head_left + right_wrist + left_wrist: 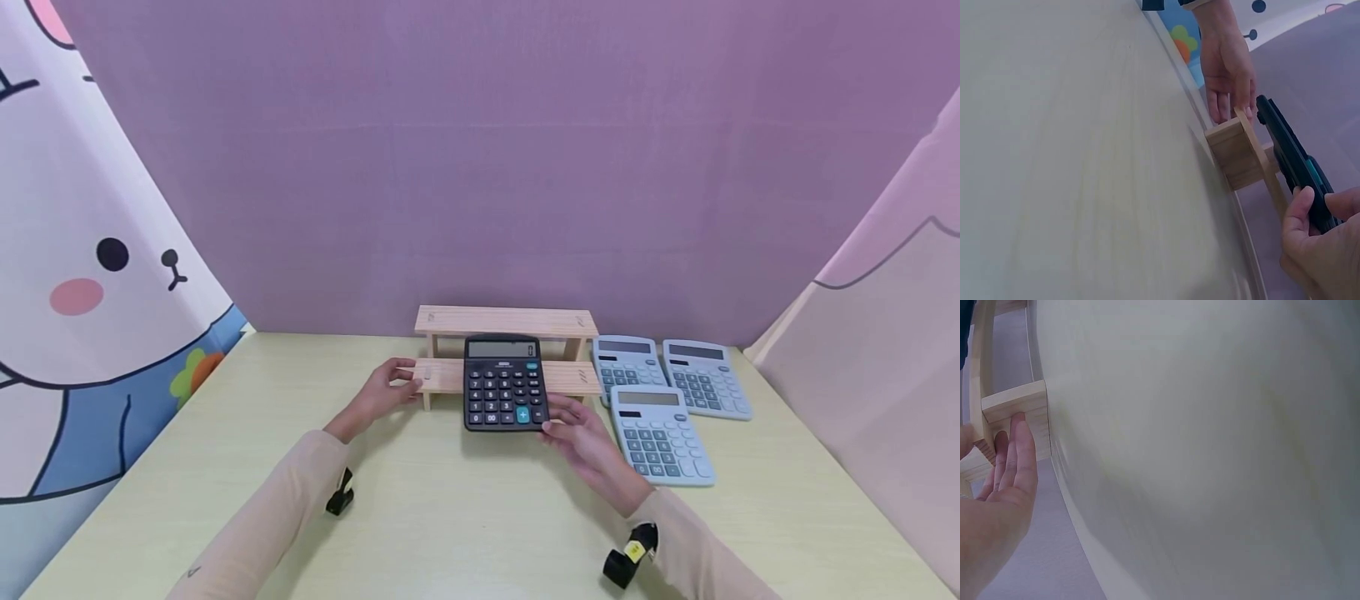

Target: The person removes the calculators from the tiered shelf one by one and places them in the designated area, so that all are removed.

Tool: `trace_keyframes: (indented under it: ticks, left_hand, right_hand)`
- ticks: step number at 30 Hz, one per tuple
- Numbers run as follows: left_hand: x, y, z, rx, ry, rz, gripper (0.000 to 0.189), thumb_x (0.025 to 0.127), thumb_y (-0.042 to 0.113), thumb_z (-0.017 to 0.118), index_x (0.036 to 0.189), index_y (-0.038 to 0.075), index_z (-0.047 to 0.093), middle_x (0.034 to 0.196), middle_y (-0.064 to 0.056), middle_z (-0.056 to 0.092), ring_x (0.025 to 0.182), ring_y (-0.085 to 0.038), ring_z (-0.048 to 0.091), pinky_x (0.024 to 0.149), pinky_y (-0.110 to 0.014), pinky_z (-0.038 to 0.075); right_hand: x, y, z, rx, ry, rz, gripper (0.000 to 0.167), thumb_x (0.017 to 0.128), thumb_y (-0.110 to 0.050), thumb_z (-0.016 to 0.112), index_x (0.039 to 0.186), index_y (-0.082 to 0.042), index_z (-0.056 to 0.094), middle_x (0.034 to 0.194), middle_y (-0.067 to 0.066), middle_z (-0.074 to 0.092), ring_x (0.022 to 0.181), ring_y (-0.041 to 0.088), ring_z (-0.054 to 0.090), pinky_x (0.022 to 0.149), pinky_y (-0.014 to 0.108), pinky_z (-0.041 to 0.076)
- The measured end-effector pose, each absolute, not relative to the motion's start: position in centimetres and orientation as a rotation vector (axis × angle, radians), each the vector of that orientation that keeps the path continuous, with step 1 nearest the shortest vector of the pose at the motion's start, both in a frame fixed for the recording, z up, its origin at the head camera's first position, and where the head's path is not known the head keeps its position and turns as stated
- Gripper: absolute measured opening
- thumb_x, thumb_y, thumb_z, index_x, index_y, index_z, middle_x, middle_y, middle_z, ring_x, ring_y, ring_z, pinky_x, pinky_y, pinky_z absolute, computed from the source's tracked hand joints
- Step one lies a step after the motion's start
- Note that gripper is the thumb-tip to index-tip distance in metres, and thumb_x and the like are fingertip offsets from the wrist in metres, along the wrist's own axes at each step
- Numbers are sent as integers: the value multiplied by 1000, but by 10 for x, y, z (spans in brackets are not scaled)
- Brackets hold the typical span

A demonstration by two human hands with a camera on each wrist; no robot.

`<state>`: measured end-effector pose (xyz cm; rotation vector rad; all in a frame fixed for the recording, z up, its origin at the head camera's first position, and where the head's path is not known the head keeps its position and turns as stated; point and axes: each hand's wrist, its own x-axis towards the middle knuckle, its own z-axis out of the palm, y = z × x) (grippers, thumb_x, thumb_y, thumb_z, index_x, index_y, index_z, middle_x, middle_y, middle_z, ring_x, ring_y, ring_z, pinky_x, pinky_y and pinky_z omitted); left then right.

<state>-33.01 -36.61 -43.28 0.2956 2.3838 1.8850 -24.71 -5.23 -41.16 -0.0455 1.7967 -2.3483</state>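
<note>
A black calculator (498, 373) with a blue-green plus key leans across the lower step of a two-tier wooden stand (506, 319), screen end up. My right hand (588, 448) pinches its lower right corner between thumb and fingers. In the right wrist view the calculator (1294, 153) shows edge-on, tilted over the step. My left hand (381, 393) holds the left end of the lower step, thumb above and fingers beneath. The left wrist view has those fingers (1022, 453) against the wood under the board.
To the right of the stand lie several light blue calculators, one (663, 437) nearest my right forearm and another (705, 379) behind it. A purple cloth (510, 167) hangs behind the table (450, 525). Patterned cloth (90, 250) borders the left side.
</note>
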Motion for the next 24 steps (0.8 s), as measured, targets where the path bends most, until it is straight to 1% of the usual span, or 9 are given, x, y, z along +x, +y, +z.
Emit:
trace_keyframes:
  ticks: [8, 13, 17, 24]
  left_hand:
    - [-330, -366, -433, 314, 2381, 1890, 44, 90, 2, 53, 128, -10, 34, 115, -31, 49, 90, -38, 63, 85, -38, 57]
    - [-330, -366, -433, 317, 2377, 1898, 43, 90, 1, 53, 128, -10, 35, 114, -30, 49, 90, -39, 63, 84, -38, 57]
    - [-330, -366, -433, 308, 2383, 1891, 43, 90, 1, 53, 128, -9, 35, 115, -30, 49, 91, -39, 63, 85, -39, 57]
    - [-328, -365, -431, 303, 2392, 1873, 44, 90, 2, 53, 128, -9, 35, 116, -31, 48, 90, -36, 63, 85, -40, 57]
  right_hand:
    - [-245, -36, -412, 13, 1809, -2348, 52, 79, 17, 47, 128, 3, 36, 95, 2, 57, 81, 12, 58, 81, 26, 56]
    - [-243, -26, -411, 26, 1792, -2364, 51, 79, 17, 48, 126, 1, 39, 93, 1, 59, 80, 12, 59, 80, 25, 57]
    - [-241, -19, -409, 16, 1801, -2357, 52, 80, 17, 48, 128, 2, 36, 92, 0, 59, 79, 12, 59, 78, 24, 56]
    - [-239, -4, -407, -2, 1822, -2349, 52, 81, 15, 48, 129, 2, 35, 92, -1, 61, 78, 12, 61, 77, 23, 56]
